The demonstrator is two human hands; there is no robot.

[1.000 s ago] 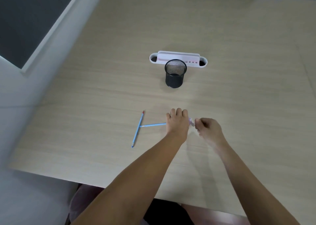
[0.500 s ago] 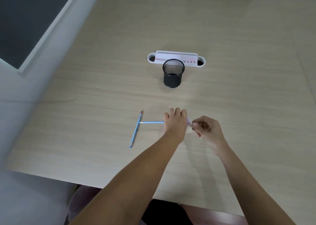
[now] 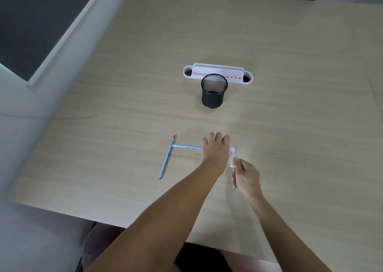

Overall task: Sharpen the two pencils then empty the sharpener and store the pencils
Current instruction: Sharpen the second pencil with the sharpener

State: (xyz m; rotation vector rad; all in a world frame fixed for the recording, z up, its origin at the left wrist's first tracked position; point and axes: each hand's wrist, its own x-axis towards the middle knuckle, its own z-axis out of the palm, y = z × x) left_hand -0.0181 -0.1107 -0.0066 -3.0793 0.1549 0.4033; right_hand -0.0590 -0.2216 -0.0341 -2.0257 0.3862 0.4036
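Two blue pencils are near the table's front. One pencil (image 3: 167,156) lies loose on the wood, slanting from upper right to lower left. My left hand (image 3: 215,151) is closed around the other pencil (image 3: 187,147), which sticks out to the left and touches the loose one. A small clear and purple sharpener (image 3: 231,156) sits at the right of my left hand, and my right hand (image 3: 245,172) pinches its near end. The pencil's tip is hidden by my hand.
A black mesh cup (image 3: 213,91) stands mid-table. Just behind it is a white and pink desk organiser (image 3: 217,73) with holes. The table's (image 3: 124,106) front edge runs close under my forearms; a wall and dark panel are at the left.
My right hand has dropped lower and turned, with the sharpener now seen end-up beside my left hand. My left hand and both pencils have stayed in place.
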